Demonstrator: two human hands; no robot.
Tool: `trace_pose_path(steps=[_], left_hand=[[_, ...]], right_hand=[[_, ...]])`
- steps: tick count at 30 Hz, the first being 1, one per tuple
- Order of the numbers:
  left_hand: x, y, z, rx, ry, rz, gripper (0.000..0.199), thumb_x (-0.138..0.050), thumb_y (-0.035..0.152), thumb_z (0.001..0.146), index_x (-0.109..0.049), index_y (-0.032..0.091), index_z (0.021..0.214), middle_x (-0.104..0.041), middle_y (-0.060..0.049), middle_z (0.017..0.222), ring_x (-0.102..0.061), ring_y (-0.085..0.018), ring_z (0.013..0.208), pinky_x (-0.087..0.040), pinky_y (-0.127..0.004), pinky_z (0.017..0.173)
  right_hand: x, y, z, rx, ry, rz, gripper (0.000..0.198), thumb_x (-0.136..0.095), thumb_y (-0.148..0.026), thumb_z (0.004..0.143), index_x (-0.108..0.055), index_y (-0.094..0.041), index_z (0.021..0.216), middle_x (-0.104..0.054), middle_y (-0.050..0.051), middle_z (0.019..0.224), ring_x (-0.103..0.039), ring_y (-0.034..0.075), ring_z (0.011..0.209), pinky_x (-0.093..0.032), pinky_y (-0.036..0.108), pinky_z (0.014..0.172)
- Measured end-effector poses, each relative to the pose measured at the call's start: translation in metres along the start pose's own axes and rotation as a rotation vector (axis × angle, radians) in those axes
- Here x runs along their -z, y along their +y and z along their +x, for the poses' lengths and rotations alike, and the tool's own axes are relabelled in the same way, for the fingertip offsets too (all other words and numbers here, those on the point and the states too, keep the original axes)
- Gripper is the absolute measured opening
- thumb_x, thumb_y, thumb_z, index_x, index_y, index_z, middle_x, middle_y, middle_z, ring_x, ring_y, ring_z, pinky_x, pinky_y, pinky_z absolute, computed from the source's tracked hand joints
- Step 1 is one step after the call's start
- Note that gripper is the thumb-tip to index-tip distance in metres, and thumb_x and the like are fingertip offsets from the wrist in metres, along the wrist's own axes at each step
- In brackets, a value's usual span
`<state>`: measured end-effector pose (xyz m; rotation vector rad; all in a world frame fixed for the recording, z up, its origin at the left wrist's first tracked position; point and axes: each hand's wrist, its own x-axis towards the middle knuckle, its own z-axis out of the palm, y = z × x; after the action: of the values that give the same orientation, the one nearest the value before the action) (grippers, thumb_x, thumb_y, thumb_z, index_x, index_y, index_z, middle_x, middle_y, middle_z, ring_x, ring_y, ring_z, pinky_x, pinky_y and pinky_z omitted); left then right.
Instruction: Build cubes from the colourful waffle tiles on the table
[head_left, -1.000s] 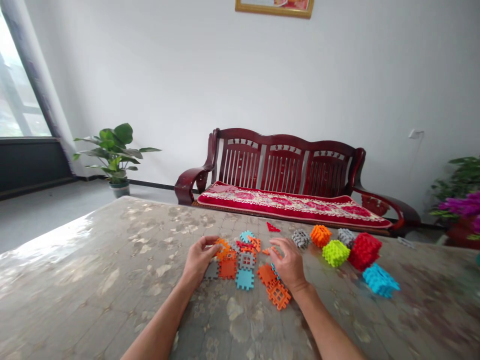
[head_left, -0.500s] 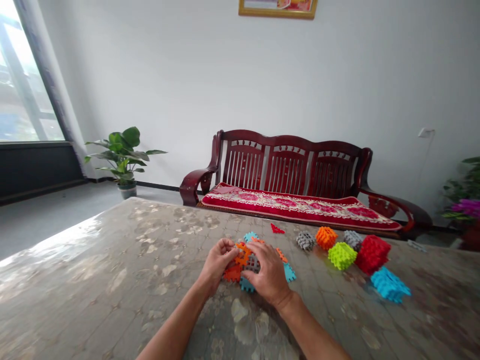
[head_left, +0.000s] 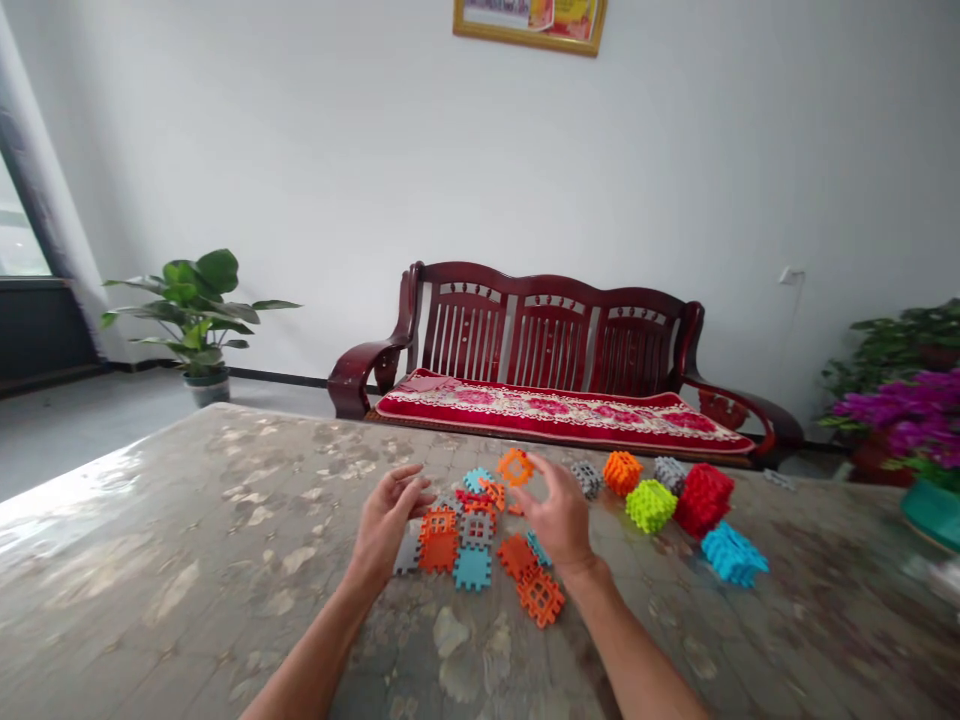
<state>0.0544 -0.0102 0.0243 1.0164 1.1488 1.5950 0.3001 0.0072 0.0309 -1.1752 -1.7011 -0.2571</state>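
Observation:
Low over the table, my left hand (head_left: 384, 525) is half curled, its fingers apart and nothing visible in them. It is nearest to a grey tile (head_left: 407, 552) and a group of notched plastic building tiles. My right hand (head_left: 559, 515) has an orange square tile (head_left: 515, 467) with an open middle at its thumb and index fingertips. Between my hands lie an orange tile (head_left: 438, 550), a grey window tile (head_left: 476, 530) and a light blue tile (head_left: 472, 569). An orange window tile (head_left: 541, 597) lies nearer me, beside a plain orange-red tile (head_left: 517, 556).
Right of my hand stand blocks built from such tiles: orange (head_left: 622, 473), lime green (head_left: 650, 506), red (head_left: 704, 498) and blue (head_left: 734, 554). A wooden bench (head_left: 551, 340) stands beyond the table (head_left: 262, 560). Purple flowers (head_left: 900, 410) are at far right.
My hands have moved apart, uncovering the tiles between them. The orange open-middled tile now shows at my right fingertips. The view has turned slightly to the right.

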Motion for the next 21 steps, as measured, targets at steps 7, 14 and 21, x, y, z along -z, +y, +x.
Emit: trace_pose_path(steps=[7,14,21], left_hand=[[0.040,-0.033,0.025,-0.139,0.195,0.544,0.044,-0.056,0.043,0.073,-0.062,0.020,0.110,-0.072,-0.005,0.095,-0.069,-0.019,0.078,-0.053,-0.032,0.074],[0.040,-0.038,0.026,-0.115,0.073,0.711,0.042,-0.050,0.039,0.074,-0.065,0.020,0.108,-0.074,-0.005,0.096,-0.069,-0.019,0.085,-0.054,-0.031,0.080],[0.043,-0.044,0.030,-0.108,-0.003,0.809,0.040,-0.048,0.038,0.075,-0.066,0.020,0.106,-0.074,-0.005,0.102,-0.070,-0.020,0.092,-0.053,-0.031,0.085]], right_hand=[[0.050,0.096,0.023,-0.511,0.114,-0.250,0.054,-0.062,-0.049,0.079,-0.063,-0.016,0.121,-0.073,0.013,0.111,-0.065,0.028,0.102,-0.047,0.039,0.089],[0.079,0.124,0.025,-0.678,-0.099,-0.606,0.052,-0.060,-0.047,0.084,-0.059,-0.021,0.129,-0.072,0.011,0.112,-0.065,0.029,0.097,-0.047,0.036,0.080],[0.076,0.139,0.031,-0.651,-0.186,-0.752,0.051,-0.056,-0.051,0.088,-0.058,-0.023,0.130,-0.073,0.013,0.103,-0.066,0.029,0.097,-0.046,0.036,0.078]])
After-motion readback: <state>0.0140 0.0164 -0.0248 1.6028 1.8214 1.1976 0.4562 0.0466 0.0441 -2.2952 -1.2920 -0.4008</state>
